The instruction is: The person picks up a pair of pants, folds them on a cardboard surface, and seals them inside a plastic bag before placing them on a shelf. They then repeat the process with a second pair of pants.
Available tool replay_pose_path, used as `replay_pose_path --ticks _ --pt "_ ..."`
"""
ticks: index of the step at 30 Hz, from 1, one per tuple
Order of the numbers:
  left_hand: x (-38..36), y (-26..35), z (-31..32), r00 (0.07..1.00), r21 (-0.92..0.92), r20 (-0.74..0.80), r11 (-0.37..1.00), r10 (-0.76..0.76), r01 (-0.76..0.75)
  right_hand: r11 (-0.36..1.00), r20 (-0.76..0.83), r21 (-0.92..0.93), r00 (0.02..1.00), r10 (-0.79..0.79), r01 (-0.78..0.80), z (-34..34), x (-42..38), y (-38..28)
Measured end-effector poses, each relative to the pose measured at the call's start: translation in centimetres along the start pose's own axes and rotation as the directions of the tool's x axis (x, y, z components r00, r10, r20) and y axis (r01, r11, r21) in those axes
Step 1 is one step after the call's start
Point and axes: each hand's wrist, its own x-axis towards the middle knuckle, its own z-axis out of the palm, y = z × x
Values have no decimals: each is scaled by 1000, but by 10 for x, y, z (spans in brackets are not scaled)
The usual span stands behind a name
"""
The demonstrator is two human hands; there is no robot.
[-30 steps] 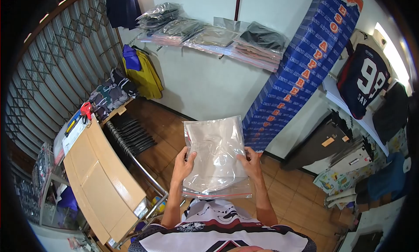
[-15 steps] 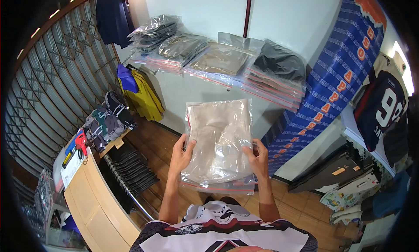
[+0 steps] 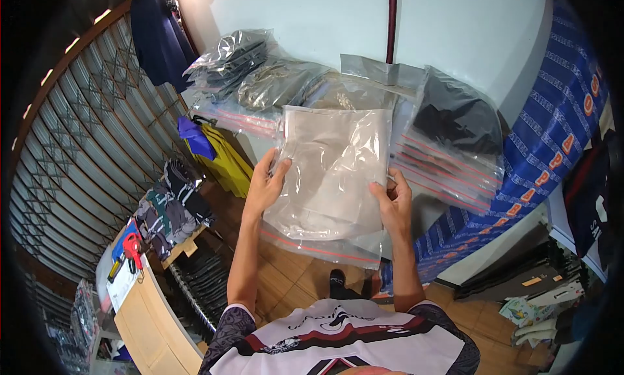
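Between my two hands is a clear zip bag (image 3: 335, 173) with a folded beige garment inside, its red seal strip toward my body. My left hand (image 3: 265, 185) is closed on the bag's left edge, thumb on top. On the right edge, my right hand (image 3: 394, 199) grips it the same way, fingers tucked beneath. The bag's far end overlaps the view of the shelf, where a bagged tan garment (image 3: 344, 95) is partly hidden. To its right lies a stack of bagged black garments (image 3: 455, 115).
More bagged clothes (image 3: 227, 60) are piled at the shelf's left. A tall blue wrapped column (image 3: 539, 134) stands on the right. At lower left are a wooden counter (image 3: 156, 316), a red tool (image 3: 132, 248) and a rail of dark hangers (image 3: 201, 277). Yellow clothing (image 3: 224, 160) hangs below the shelf.
Both hands have carried the bagged beige garment forward and up toward the shelf, so it now overlaps the shelf's front. The view has shifted closer, and a foot shows below.
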Motion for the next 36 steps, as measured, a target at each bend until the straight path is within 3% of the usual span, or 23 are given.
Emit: replay_pose_path --ticks 2,3,6,7,10,13,16,19,24,26,28,32,34,36 --pt "49 -19 5 997 -33 37 997 72 -71 999 -24 35 999 -33 34 5 31 5" --pt "72 -27 2 995 37 92 999 -41 37 997 -38 51 998 -53 55 7 48 7" --pt "144 -72 22 977 67 -19 975 213 -211 996 -40 48 996 -78 80 9 88 12" --pt "163 -71 20 985 114 73 980 157 -165 993 -63 59 993 -96 100 10 101 17" --pt "211 -82 40 973 -2 98 978 209 -210 988 -154 94 982 -109 125 15 131 33" --pt "244 -87 55 983 60 167 995 74 -85 987 -244 103 965 -91 120 15 155 44" --pt "272 -115 67 993 228 112 973 20 -46 990 -257 94 963 -80 108 17 164 50" --pt "286 -140 72 998 331 65 943 7 -28 996 -245 56 968 -55 71 12 165 62" --pt "309 -167 82 999 400 25 916 25 -33 961 -285 -273 951 -124 43 6 183 80" --pt "306 -161 84 1000 434 23 901 -3 -7 892 -271 -452 950 -153 14 12 177 69" --pt "288 -155 84 982 465 3 869 187 -167 728 -222 -685 950 -222 10 25 165 54" --pt "197 -89 71 896 518 -46 778 441 -356 563 -11 -790 913 -409 243 55 102 26" --pt "131 -72 64 874 422 -121 821 471 -384 566 88 -740 887 -454 364 66 58 25" --pt "54 -78 61 939 281 -196 933 283 -223 618 97 -709 915 -393 340 67 16 42"
